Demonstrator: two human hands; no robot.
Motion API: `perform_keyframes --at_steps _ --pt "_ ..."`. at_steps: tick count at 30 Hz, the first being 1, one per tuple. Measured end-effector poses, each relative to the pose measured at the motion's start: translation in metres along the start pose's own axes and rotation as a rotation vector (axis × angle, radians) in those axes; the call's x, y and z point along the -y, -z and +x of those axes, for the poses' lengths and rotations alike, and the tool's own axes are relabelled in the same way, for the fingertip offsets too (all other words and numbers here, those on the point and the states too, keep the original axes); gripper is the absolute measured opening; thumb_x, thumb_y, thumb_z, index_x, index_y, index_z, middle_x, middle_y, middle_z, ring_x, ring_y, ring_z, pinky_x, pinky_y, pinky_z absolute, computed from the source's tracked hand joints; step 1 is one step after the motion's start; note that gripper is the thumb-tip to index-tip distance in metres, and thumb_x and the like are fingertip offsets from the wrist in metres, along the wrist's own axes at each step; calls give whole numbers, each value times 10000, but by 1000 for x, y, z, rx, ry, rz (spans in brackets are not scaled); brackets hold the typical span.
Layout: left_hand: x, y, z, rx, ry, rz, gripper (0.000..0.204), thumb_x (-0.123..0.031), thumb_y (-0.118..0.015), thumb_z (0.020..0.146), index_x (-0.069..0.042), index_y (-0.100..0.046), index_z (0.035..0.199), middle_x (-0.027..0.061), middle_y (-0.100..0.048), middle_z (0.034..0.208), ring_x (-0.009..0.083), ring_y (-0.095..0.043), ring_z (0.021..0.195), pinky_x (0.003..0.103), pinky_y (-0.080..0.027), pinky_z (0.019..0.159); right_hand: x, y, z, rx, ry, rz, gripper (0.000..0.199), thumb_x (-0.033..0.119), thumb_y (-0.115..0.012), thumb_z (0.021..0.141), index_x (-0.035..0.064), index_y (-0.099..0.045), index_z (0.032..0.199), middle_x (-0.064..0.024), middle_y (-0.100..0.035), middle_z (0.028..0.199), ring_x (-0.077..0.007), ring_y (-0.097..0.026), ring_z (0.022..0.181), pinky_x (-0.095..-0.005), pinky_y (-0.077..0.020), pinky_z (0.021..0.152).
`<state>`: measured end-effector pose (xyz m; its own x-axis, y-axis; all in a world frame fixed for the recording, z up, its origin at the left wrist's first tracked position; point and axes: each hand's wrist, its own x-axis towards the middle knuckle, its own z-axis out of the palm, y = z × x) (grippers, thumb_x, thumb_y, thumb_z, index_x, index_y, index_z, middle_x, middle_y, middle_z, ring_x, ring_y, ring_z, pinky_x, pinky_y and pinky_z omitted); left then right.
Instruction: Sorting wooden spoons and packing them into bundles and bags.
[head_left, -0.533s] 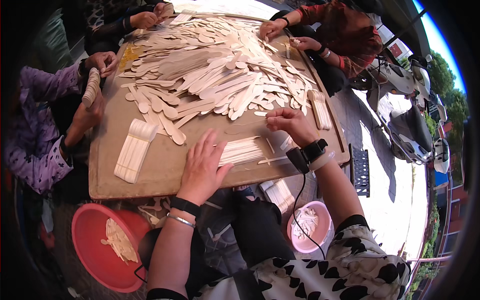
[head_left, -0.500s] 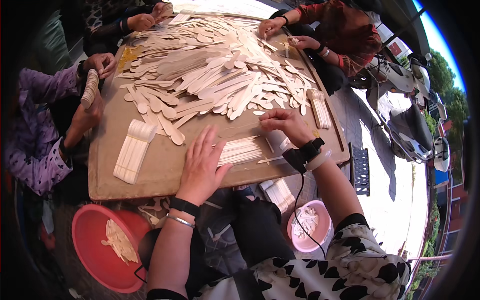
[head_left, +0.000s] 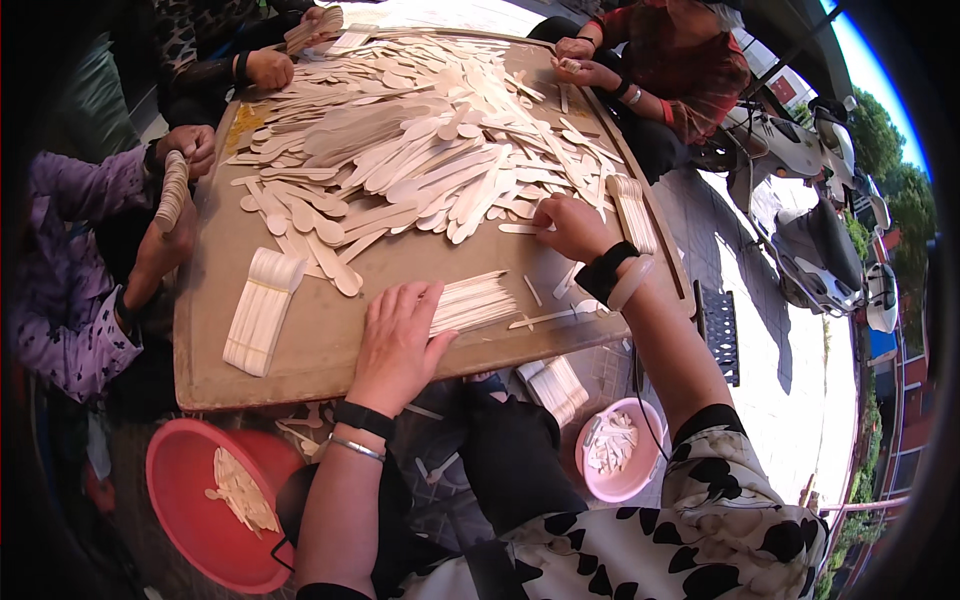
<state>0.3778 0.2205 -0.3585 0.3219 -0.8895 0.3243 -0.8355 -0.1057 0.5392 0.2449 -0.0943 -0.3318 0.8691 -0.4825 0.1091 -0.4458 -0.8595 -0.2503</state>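
Observation:
My left hand (head_left: 398, 330) lies over the left end of a neat stack of wooden spoons (head_left: 472, 303), thumb on the near side and fingers on the far side. The ends beneath my palm are hidden. Farther right, my right hand (head_left: 575, 228) is closed, its fingertips at the end of a single pale wooden piece (head_left: 517, 229) on the table. A large heap of loose wooden spoons (head_left: 420, 150) covers the far half of the table. Between my hand and the near edge lie a loose stick (head_left: 545, 320) and small splinters.
Banded spoon bundles stand at left (head_left: 262, 312) and right (head_left: 632, 215) on the brown table (head_left: 310, 370). Several co-workers' hands (head_left: 588, 72) handle spoons around it. Below are a red basin (head_left: 185, 510), a pink basin (head_left: 592, 480) and another bundle (head_left: 553, 390). Scooters (head_left: 815, 240) stand at right.
My right hand has moved slightly up and right to the single wooden piece; a thin loop near it no longer shows. My left hand's fingers have drawn closer together over the stack.

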Motion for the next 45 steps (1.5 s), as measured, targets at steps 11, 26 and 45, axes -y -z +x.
perform_keyframes --at_steps 11,26,45 --pt "1 -4 -2 -48 -13 23 571 -234 -758 883 -29 -559 1378 134 -565 1298 341 -496 1252 472 -377 1095 13 28 7 222 117 138 66 53 -700 821 37 -705 885 -133 -716 875 -292 -691 830 -381 -545 734" --pt "0 -1 -1 -28 15 -19 567 -241 -748 890 -25 -550 1375 145 -534 1372 353 -474 1288 476 -355 1125 22 12 -23 172 -371 1214 171 33 -720 936 -4 -671 1096 -63 -713 969 -158 -703 863 -298 -580 825" --pt "0 0 0 -28 -16 -14 563 -211 -743 890 -3 -544 1375 161 -567 1338 359 -498 1269 469 -362 1112 77 -18 34 257 -740 872 299 321 -784 917 36 -722 985 -36 -720 788 -146 -677 619 -255 -448 539"
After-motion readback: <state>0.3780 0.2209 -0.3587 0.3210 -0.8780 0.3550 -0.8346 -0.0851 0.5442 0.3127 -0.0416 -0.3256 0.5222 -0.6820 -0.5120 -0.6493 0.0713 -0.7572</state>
